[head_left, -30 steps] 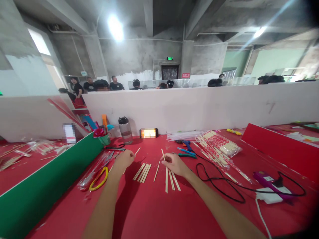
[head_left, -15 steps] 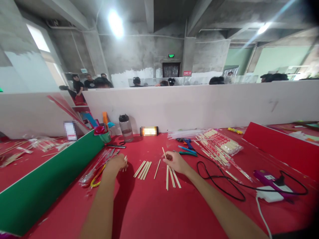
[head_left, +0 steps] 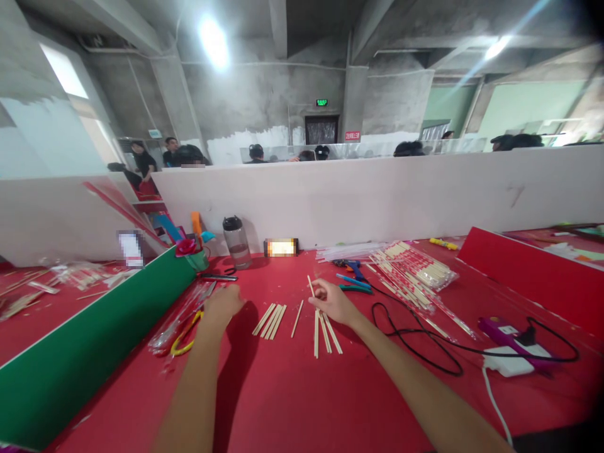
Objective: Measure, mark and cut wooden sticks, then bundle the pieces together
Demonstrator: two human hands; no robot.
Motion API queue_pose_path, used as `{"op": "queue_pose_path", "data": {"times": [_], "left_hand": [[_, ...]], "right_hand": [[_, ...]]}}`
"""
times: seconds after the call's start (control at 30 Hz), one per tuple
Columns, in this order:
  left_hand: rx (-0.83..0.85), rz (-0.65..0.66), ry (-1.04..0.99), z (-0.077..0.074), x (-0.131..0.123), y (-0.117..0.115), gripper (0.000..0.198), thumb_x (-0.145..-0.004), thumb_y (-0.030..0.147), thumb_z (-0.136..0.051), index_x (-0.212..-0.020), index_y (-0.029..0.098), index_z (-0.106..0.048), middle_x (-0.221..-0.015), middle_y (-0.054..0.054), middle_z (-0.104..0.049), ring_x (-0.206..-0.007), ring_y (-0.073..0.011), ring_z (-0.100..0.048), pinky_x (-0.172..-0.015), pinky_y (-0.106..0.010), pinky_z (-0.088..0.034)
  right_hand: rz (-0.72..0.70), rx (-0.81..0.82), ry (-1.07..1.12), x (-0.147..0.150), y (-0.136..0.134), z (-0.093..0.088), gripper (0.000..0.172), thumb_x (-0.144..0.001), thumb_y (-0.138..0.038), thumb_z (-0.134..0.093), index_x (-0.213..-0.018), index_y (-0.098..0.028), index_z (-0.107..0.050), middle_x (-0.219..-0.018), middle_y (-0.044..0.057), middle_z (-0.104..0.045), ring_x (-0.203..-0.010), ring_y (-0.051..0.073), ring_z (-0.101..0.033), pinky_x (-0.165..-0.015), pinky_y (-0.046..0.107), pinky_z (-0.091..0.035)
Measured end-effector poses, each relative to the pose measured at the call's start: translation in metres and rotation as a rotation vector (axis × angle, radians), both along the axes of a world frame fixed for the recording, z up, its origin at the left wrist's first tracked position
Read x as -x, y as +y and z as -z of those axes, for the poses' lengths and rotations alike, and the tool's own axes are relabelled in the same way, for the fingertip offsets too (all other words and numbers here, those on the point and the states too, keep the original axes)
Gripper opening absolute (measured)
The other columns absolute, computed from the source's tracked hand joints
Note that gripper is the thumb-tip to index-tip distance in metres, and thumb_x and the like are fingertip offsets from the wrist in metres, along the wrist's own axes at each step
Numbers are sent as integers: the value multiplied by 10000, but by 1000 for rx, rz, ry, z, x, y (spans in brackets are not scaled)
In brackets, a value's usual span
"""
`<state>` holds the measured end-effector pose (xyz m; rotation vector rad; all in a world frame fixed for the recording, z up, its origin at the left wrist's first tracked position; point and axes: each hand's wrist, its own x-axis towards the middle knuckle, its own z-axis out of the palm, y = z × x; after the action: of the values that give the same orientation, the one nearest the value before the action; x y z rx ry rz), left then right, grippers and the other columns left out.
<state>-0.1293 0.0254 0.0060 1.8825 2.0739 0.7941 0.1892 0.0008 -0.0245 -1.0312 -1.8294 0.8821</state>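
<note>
My right hand (head_left: 333,302) pinches a thin wooden stick (head_left: 310,285) that tilts up above the table. Just below that hand, several wooden sticks (head_left: 328,335) lie fanned out. One lone stick (head_left: 297,318) rests to their left, and another group of several sticks (head_left: 269,321) lies side by side between my hands. My left hand (head_left: 225,305) is closed, back of the hand towards me. Its fingertips and whatever they hold are hidden. Scissors with yellow handles (head_left: 182,346) lie by my left wrist.
A green divider (head_left: 108,333) borders the left, a red one (head_left: 528,283) the right. A water bottle (head_left: 236,244) stands at the back. Blue glue gun (head_left: 349,267), pliers (head_left: 355,287), packed sticks (head_left: 415,267) and a purple power strip (head_left: 509,336) with black cable lie on the right.
My left hand has turned slightly, and the several sticks seen at its fingers are now out of sight. My right hand keeps its stick in nearly the same place.
</note>
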Motion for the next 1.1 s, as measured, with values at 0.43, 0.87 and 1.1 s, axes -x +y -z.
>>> {"op": "queue_pose_path", "data": {"times": [0.43,0.87,1.1], "left_hand": [[-214,360,90,54,-133,-29,276,-704,241,-626,-520,218,-422,-451,-13,-468,-453,-206,-550,-537,-306,-360],[-120,580,-199,14,-132,-19,83,-882,271,-495,-910,197,-518,-823,-14,-648,-742,-148,-595,-690,-246,-427],[-149,604,-310,18,-136,-20,135,-858,313,-581,-842,181,-567,-797,-12,-650,-732,-149,-600,-690,-248,-447]], "right_hand": [[55,117,165,-1,9,7,344,-789,-252,-574,-1124,-212,-506,-860,8,-569,-683,133,-602,-589,264,-546],[-51,204,316,1,7,4,276,-724,-386,-712,-865,-189,-579,-815,20,-621,-739,188,-637,-652,336,-579],[-83,163,271,1,2,0,301,-768,-457,-684,-791,-171,-593,-810,33,-656,-745,195,-651,-661,324,-561]]}}
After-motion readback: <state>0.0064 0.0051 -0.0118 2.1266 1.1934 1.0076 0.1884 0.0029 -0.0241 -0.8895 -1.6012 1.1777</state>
